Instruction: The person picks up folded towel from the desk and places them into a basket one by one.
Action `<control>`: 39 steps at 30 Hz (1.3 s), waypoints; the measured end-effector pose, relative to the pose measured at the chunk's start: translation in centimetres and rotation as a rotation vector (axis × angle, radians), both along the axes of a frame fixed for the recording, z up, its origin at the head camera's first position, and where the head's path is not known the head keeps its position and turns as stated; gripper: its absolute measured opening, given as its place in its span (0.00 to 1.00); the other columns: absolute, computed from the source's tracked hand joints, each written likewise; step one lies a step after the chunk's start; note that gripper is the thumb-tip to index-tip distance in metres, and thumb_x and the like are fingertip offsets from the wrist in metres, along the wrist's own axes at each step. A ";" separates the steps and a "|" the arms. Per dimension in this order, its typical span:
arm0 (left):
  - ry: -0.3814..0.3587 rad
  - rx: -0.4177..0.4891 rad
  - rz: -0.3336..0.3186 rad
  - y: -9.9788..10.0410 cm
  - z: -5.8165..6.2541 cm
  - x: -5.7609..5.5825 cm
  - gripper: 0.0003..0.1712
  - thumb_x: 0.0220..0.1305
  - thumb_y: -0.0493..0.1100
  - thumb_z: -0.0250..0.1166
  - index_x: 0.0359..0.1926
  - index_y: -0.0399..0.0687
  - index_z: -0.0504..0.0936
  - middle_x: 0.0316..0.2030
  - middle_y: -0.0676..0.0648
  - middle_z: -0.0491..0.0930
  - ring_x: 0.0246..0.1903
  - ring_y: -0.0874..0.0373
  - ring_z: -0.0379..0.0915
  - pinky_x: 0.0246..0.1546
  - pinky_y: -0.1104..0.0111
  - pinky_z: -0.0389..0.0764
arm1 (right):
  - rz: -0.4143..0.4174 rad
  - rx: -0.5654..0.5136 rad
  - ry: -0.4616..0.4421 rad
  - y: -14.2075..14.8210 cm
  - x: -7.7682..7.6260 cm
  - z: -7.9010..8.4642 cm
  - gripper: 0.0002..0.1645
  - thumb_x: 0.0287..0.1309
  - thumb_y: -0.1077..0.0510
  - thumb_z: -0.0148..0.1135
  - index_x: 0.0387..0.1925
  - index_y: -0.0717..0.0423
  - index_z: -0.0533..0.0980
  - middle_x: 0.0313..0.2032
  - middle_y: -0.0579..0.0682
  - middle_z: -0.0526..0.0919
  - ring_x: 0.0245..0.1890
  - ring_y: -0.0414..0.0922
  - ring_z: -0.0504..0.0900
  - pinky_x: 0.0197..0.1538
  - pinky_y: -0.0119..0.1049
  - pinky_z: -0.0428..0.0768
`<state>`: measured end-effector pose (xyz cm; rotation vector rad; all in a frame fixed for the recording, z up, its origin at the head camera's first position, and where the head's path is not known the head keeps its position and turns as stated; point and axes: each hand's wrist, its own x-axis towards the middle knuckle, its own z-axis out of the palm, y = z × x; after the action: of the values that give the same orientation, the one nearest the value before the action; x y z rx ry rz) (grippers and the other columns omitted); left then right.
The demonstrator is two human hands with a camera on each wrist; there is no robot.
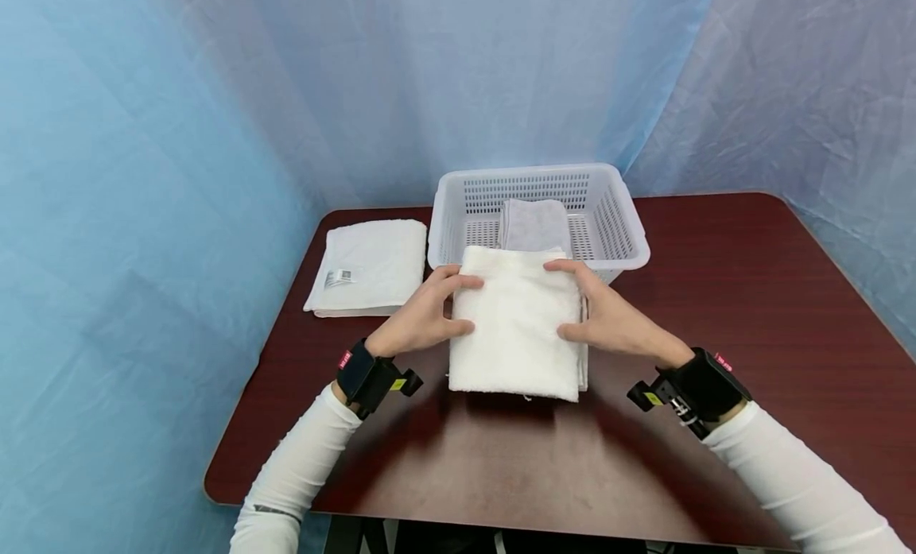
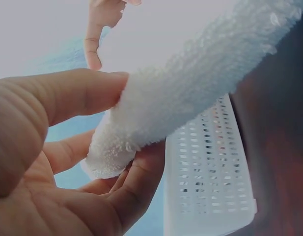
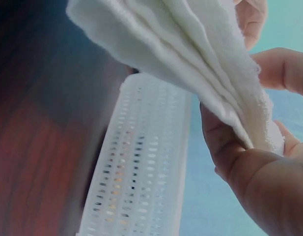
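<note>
A folded white towel (image 1: 515, 323) hangs level above the table, its far edge overlapping the front rim of a white plastic basket (image 1: 630, 261). My left hand (image 1: 429, 311) grips its left side, thumb on top and fingers curled beneath, as the left wrist view shows. On the opposite side my right hand (image 1: 611, 311) pinches the towel's edge; several folded layers (image 3: 190, 59) show in the right wrist view. Inside the basket lies a folded grey cloth (image 1: 537, 224), its near part hidden behind the white towel.
Left of the basket, another folded white towel (image 1: 379, 260) with a printed label (image 1: 339, 277) lies on the dark red-brown table (image 1: 751, 300). A blue cloth backdrop (image 1: 401, 85) stands behind the table and along its left side.
</note>
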<state>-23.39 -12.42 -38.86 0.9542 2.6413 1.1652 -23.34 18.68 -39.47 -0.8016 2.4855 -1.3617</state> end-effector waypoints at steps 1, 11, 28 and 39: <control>0.000 0.006 -0.003 0.1 0.1 -0.2 0.33 0.62 0.35 0.69 0.67 0.40 0.70 0.69 0.36 0.57 0.58 0.47 0.63 0.49 0.54 0.75 | -0.003 -0.001 -0.007 0.1 -0.1 0.2 0.50 0.55 0.70 0.65 0.73 0.47 0.53 0.70 0.55 0.56 0.60 0.51 0.65 0.53 0.45 0.72; -0.011 0.025 0.000 0.9 1.5 -2.1 0.33 0.63 0.34 0.68 0.68 0.39 0.69 0.69 0.37 0.58 0.52 0.49 0.66 0.49 0.59 0.76 | -0.030 -0.090 -0.015 0.8 -1.2 1.3 0.52 0.55 0.73 0.63 0.76 0.48 0.50 0.69 0.60 0.55 0.53 0.55 0.71 0.44 0.37 0.78; -0.021 0.013 0.071 2.6 3.3 -5.0 0.34 0.65 0.33 0.65 0.70 0.42 0.67 0.72 0.40 0.54 0.58 0.47 0.63 0.47 0.61 0.77 | -0.173 -0.111 -0.052 1.3 -2.6 3.0 0.42 0.63 0.70 0.60 0.74 0.47 0.57 0.74 0.54 0.53 0.49 0.57 0.79 0.41 0.40 0.80; -0.039 -0.009 0.134 3.6 4.0 -7.0 0.33 0.63 0.31 0.64 0.69 0.43 0.69 0.71 0.40 0.57 0.61 0.50 0.61 0.50 0.61 0.74 | -0.218 -0.065 -0.057 1.1 -4.1 3.9 0.42 0.64 0.68 0.59 0.76 0.50 0.56 0.76 0.56 0.50 0.57 0.60 0.75 0.44 0.44 0.79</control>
<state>-30.40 -8.82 -34.82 0.7548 2.7129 1.1844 -27.40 19.82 -35.53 -0.5073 2.5561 -1.5188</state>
